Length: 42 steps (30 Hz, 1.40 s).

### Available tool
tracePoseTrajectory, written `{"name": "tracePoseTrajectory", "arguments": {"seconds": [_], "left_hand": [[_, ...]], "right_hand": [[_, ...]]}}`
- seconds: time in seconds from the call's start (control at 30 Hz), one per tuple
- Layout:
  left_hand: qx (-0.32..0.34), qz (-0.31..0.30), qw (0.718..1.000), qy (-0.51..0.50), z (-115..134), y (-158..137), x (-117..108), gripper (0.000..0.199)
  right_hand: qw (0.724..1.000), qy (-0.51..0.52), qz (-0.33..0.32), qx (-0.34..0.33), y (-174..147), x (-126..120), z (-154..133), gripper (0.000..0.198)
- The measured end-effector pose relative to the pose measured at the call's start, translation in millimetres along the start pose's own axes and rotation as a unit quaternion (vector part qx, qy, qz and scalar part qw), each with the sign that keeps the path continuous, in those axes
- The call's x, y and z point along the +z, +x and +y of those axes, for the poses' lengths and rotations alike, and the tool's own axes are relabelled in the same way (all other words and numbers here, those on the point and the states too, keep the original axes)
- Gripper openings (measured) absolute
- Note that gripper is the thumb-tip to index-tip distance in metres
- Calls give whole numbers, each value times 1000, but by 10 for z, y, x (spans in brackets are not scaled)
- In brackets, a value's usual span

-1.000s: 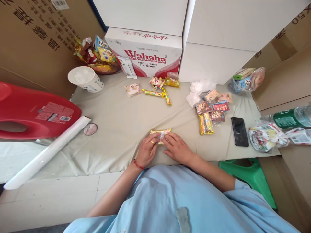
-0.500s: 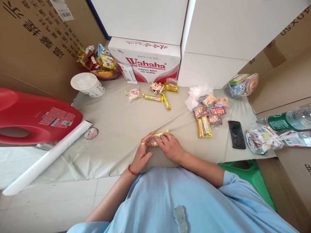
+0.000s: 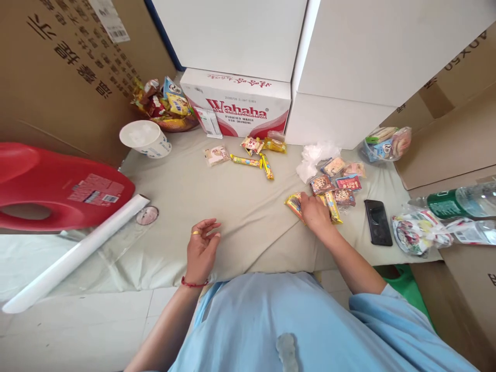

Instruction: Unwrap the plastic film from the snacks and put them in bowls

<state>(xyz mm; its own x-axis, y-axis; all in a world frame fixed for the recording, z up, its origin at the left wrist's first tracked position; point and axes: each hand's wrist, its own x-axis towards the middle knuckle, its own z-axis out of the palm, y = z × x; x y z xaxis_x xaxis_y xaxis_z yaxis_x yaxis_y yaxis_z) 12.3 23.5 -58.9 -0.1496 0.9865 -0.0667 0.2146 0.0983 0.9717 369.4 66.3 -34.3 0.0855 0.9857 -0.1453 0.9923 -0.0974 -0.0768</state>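
While the right hand [image 3: 316,214] is grasping a yellow packet [image 3: 293,205] beside the snacks [image 3: 322,184], the left hand [image 3: 200,253] is hovering, its fingers released.

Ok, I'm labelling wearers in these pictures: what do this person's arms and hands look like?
The left hand wears a gold-coloured ring, with a red bracelet at the wrist. The right hand shows no jewellery. Both hands are gloveless, and the right sleeve is short and light blue.
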Motion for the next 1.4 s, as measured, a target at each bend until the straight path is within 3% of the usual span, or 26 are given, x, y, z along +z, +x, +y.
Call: {"name": "tracePoseTrajectory", "arguments": {"seconds": [0.07, 0.17, 0.23, 0.27, 0.33, 0.4, 0.5, 0.57, 0.67, 0.8, 0.9, 1.0, 1.1, 1.17, 1.27, 1.4], "left_hand": [[17, 31, 997, 64, -43, 55, -38, 33], [113, 57, 976, 175, -2, 345, -87, 27], [175, 69, 946, 263, 97, 725, -139, 25], [189, 78, 927, 316, 166, 962, -178, 25], [193, 103, 913, 345, 328, 1483, -279, 29], [191, 129, 903, 363, 495, 1991, -399, 37], [162, 159, 893, 388, 690, 2580, -590, 39], [130, 156, 893, 401, 761, 2811, -709, 33], [101, 125, 897, 411, 795, 2921, -815, 26], [130, 75, 890, 431, 733, 2610, -766, 33], [191, 14, 874, 447, 609, 1937, -613, 37], [365, -160, 788, 469, 480, 1008, -364, 35], [446, -245, 736, 446, 424, 210, -56, 32], [459, -242, 740, 428, 419, -89, 110, 31], [469, -197, 761, 403, 396, -204, 200, 27], [477, -131, 788, 366, 282, -143, 146, 29]], "right_hand": [[998, -25, 52, -36, -42, 61, -7, 33], [984, 11, 161, -76, -88, 91, -3, 32], [965, 58, 242, -86, -117, 62, 13, 32], [953, 84, 275, -90, -145, 35, 21, 33], [931, 135, 323, -105, -249, -23, 36, 34], [917, 174, 338, -123, -417, -54, 59, 31], [917, 193, 321, -138, -732, 1, 132, 25], [922, 193, 311, -128, -935, 88, 208, 24], [926, 198, 308, -90, -1173, 195, 331, 23], [927, 211, 308, -30, -1276, 145, 405, 22], [919, 229, 318, -38, -1177, -43, 292, 22], [905, 267, 310, -121, -968, -278, -42, 24], [882, 275, 213, -317, -697, -450, -527, 26], [876, 190, 86, -434, -520, -501, -840, 26], [899, 63, -41, -432, -320, -505, -1182, 24], [895, 22, -114, -430, -195, -453, -1423, 22]]}}
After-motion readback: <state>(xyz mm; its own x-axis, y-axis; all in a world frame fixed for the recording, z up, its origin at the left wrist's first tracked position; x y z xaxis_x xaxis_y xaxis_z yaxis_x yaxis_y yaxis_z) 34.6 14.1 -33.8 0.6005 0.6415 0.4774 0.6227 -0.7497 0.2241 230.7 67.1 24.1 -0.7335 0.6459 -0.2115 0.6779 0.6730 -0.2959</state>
